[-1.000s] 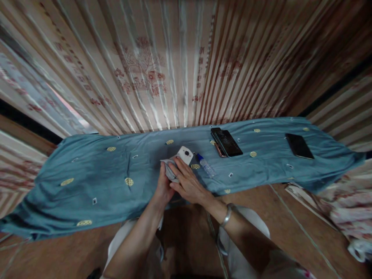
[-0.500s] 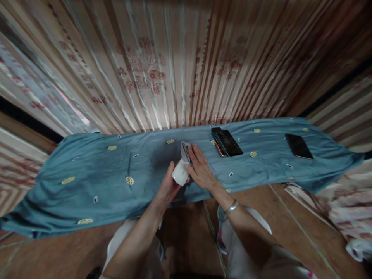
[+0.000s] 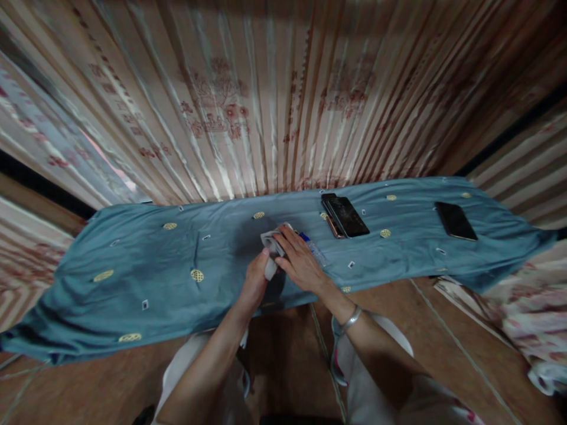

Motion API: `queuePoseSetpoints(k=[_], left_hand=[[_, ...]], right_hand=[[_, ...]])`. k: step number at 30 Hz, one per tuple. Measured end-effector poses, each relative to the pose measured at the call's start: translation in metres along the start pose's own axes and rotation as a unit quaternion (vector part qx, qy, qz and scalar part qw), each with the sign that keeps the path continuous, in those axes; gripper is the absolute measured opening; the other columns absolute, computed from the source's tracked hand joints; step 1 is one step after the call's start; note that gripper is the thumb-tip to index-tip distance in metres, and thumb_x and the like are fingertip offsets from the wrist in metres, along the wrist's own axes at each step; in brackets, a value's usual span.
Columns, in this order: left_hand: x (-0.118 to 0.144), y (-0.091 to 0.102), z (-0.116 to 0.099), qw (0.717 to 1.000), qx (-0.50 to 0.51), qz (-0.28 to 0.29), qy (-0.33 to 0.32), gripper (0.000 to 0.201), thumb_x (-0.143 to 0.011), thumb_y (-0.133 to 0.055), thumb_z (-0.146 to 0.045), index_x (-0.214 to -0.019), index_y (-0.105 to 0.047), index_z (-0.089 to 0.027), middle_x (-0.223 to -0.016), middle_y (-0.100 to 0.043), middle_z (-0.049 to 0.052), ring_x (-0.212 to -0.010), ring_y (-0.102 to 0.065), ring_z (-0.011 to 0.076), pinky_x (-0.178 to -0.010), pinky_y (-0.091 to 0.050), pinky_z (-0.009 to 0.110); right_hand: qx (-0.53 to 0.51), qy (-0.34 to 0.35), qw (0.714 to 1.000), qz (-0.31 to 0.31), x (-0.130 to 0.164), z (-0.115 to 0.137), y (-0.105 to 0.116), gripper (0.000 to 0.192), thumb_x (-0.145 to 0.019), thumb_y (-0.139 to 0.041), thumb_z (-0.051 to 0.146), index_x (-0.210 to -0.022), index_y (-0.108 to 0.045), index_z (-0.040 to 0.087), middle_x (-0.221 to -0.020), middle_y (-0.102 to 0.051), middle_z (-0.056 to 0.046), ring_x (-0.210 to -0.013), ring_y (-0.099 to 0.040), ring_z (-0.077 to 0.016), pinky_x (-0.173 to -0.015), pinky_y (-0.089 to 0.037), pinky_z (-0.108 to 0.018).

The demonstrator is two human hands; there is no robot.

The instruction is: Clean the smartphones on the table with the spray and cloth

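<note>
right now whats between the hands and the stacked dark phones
In the head view, a small clear spray bottle lies on the blue cloth between the right hand and the stacked phones.

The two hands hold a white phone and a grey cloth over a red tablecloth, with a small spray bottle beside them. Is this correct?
Not quite: the tablecloth is blue, not red, as the head view shows. The left hand and right hand do hold the white phone and grey cloth, spray bottle beside.

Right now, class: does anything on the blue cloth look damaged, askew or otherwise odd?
Nothing clearly stands out. Two dark phones lie stacked slightly askew, another phone lies flat apart. Both hands, left hand and right hand, hold a white phone in a grey cloth.
</note>
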State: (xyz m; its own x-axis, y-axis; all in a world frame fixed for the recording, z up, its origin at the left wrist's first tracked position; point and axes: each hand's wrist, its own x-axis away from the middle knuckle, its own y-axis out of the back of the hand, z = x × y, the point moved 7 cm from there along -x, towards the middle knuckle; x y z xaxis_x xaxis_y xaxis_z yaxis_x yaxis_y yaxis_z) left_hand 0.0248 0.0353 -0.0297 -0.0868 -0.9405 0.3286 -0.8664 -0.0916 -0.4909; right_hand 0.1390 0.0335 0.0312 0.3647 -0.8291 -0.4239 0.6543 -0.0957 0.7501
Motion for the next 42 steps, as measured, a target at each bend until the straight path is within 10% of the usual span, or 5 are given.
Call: queuePoseSetpoints(k=[10,25,42], left_hand=[[0.014,-0.021,-0.007,0.996,0.045,0.047,0.060,0.043,-0.090,-0.053,-0.039,-0.121,-0.064,-0.012,-0.107,-0.072,0.013,-0.080,-0.070,0.0205,-0.060,-0.054,0.026],[0.013,-0.014,-0.018,0.963,0.230,-0.011,0.139,0.049,-0.098,-0.034,-0.042,-0.128,-0.053,-0.009,-0.084,-0.074,0.011,-0.070,-0.070,0.0229,-0.061,-0.057,0.036],[0.003,0.015,-0.025,0.980,0.186,-0.051,0.039,0.062,-0.092,-0.032,-0.060,-0.098,-0.071,-0.011,-0.099,-0.074,0.012,-0.112,-0.064,0.0252,-0.103,-0.045,0.036]], right_hand=[[-0.063,-0.091,0.993,-0.044,0.000,-0.030,0.011,0.059,-0.100,-0.025,0.046,-0.152,-0.024,0.019,-0.159,-0.024,-0.010,-0.147,-0.021,-0.0199,-0.121,-0.022,-0.045],[0.047,-0.039,0.996,-0.064,0.001,-0.019,-0.001,0.065,-0.099,-0.033,0.042,-0.154,-0.014,0.013,-0.159,-0.019,-0.017,-0.148,-0.016,-0.0272,-0.118,-0.025,-0.053],[0.015,0.092,0.996,0.002,0.003,0.059,-0.057,0.067,-0.096,-0.043,0.031,-0.154,-0.013,0.016,-0.161,-0.014,-0.016,-0.149,-0.013,-0.0277,-0.115,-0.030,-0.054]])
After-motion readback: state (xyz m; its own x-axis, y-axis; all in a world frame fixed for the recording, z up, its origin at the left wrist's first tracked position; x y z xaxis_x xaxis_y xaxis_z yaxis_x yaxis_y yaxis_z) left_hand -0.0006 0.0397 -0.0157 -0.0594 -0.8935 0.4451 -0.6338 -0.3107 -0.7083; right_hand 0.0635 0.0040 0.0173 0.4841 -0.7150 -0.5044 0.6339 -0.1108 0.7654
